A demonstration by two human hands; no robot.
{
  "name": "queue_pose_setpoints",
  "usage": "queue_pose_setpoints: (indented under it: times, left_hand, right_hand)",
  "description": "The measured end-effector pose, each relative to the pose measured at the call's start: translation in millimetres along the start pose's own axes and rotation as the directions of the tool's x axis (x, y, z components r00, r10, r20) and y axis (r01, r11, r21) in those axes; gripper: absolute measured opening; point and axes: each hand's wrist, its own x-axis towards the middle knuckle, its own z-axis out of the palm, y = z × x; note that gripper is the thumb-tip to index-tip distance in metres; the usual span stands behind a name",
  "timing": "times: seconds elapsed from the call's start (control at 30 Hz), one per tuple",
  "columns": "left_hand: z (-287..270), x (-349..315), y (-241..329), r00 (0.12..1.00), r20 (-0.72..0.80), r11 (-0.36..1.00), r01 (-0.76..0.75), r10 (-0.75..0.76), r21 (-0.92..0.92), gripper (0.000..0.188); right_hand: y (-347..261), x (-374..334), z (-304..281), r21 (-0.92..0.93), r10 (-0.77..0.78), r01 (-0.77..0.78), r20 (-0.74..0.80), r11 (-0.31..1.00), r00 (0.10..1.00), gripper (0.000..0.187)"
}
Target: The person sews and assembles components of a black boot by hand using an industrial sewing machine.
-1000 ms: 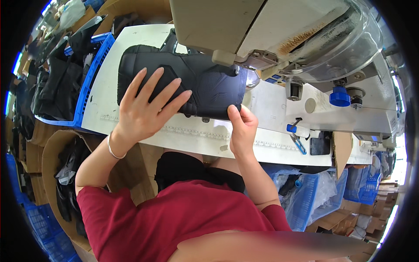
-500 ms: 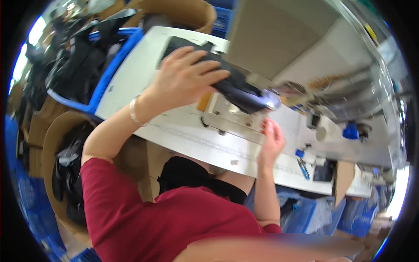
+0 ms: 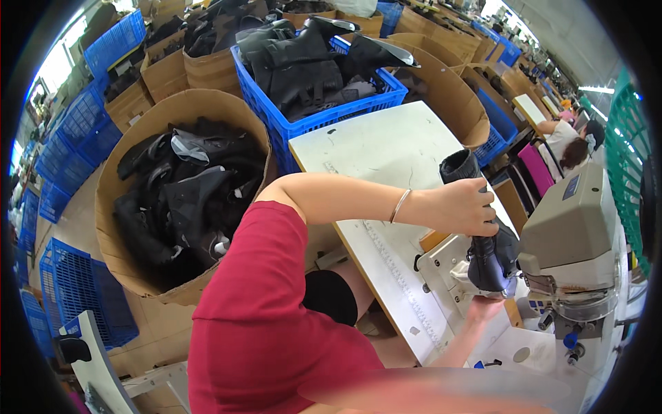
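Note:
A black boot upper [image 3: 495, 261], with a ribbed cuff at its far end, is held over the bed of a sewing machine [image 3: 572, 217]. My left hand [image 3: 463, 209], with a bracelet at the wrist, is closed round its shaft from the left. Against the near lower end, beside the machine's lit needle area, my right hand [image 3: 485, 308] grips the upper's edge. The boot upper hides part of the right fingers. The small metal machine bed [image 3: 441, 265] lies under the work.
The white worktable [image 3: 365, 148] runs beneath my left arm. At its far side stands a blue crate [image 3: 276, 134] heaped with black boot uppers. To the left is a round cardboard bin [image 3: 110, 238] of dark pieces. Blue baskets [image 3: 76, 283] stand on the floor.
My view has swung to the left, bringing the bins and crate further into sight. The boot upper now stands more upright in the picture, still in my left hand at the machine.

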Motion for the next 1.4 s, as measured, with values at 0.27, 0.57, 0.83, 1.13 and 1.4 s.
queue_pose_setpoints:
  times: [0.27,0.57,0.83,1.13,1.4]
  left_hand:
    - [-36,-92,-29,0.909,-0.267,0.926,0.360,-0.320,0.115,0.029]
    - [-202,-338,-34,0.302,-0.300,-0.122,0.490,-0.905,0.863,0.029]
    - [-125,-319,-47,-0.007,0.259,0.064,0.962,-0.966,0.266,0.024]
    - [57,-204,-219,0.532,0.307,0.507,0.847,-0.789,-0.162,0.023]
    - [204,-114,-321,0.637,0.255,0.685,0.655,-0.728,0.319,0.041]
  right_hand:
    - [16,25,-52,-0.078,-0.028,0.049,0.251,0.996,0.968,0.049]
    - [7,5,-21,0.009,0.057,-0.057,0.048,0.998,0.997,0.048]
    - [1,1,-12,0.013,0.100,-0.101,0.080,0.995,0.992,0.049]
    - [11,-1,-24,-0.057,-0.079,0.083,0.074,0.995,0.994,0.048]
    - [13,-15,26,0.044,-0.145,0.151,-0.120,0.988,0.982,0.035]
